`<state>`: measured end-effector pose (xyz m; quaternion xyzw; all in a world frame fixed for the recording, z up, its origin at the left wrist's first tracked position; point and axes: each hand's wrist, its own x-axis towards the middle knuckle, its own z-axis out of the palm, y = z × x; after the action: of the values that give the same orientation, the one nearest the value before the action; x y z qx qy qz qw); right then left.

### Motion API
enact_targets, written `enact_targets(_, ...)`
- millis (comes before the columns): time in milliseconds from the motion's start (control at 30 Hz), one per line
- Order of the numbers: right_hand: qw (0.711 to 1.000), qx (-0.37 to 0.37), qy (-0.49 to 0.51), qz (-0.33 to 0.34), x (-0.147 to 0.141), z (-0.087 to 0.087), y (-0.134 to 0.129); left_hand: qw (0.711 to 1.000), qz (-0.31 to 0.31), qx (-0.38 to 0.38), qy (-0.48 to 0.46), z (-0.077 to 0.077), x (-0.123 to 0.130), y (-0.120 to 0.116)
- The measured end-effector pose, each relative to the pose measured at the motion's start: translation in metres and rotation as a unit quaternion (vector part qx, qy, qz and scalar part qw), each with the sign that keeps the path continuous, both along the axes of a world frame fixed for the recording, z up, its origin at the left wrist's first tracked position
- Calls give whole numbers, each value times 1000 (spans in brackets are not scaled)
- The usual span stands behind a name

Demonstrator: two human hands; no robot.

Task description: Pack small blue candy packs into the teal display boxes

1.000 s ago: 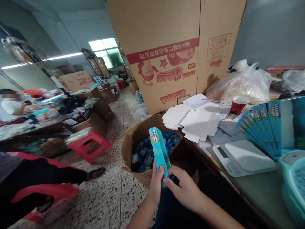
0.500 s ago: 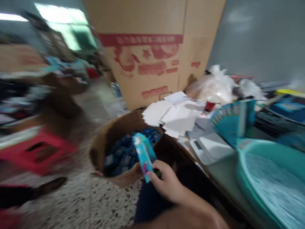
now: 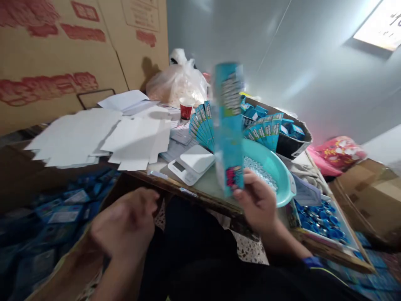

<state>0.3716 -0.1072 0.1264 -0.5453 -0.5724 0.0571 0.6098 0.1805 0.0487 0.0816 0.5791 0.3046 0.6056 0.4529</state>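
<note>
My right hand (image 3: 258, 202) grips the lower end of a tall, narrow blue carton (image 3: 230, 129) and holds it upright above the table edge. The carton has printed lettering and a pink patch near its base; it is slightly blurred. My left hand (image 3: 127, 221) is curled at the lower left, in front of the table edge and smeared by motion; anything inside its fingers is hidden. Behind the carton stand a white scale (image 3: 192, 163) and a turquoise basin (image 3: 283, 184) of small pale pieces. Fanned blue cartons (image 3: 202, 123) stand next to the scale, with another fan (image 3: 267, 129) behind the basin.
White card sheets (image 3: 78, 133) overhang the table's left edge. Below them a large box holds blue packets (image 3: 67, 209). A red cup (image 3: 186, 108) and tied plastic bag (image 3: 178, 79) stand behind. At right are a black box (image 3: 290, 146) and a tray of blue caps (image 3: 324, 219).
The view has swung right, from the floor and box to the table. The carton has moved from above the box of packets to in front of the basin. My left hand now shows clearly.
</note>
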Motion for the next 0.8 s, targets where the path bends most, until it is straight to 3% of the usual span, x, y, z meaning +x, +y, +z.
enact_targets(67, 997, 23, -30, -68, 34, 22, -19, 1000, -11, 2, -26, -8, 29, 6)
enact_targets(133, 993, 35, -49, -103, 67, 43, -17, 999, -16, 10, 32, -5, 58, 16)
enact_targets(233, 991, -14, -88, -99, 115, 60, 31, 989, -6, 76, 127, 23, 109, 52)
enact_targets(300, 982, -79, -130, -109, 144, 56, 83, 978, 17, 142, 149, 47, 153, 92)
enact_targets(367, 959, -184, -168, -134, 168, 42, 138, 974, -5, 181, 133, 64, 201, 139)
enact_targets(433, 932, -265, -211, -130, 187, 25, 184, 961, -82, 200, 172, 67, 246, 182)
enact_targets(500, 917, -304, -234, -113, 200, 11, 212, 947, -130, 185, 229, 58, 277, 213)
enact_targets(633, 904, -333, -260, -64, 216, -1, 223, 938, -111, 198, 262, 38, 291, 232)
enact_targets(800, 905, -345, -250, -15, 220, -6, 212, 942, -127, 191, 245, 34, 277, 225)
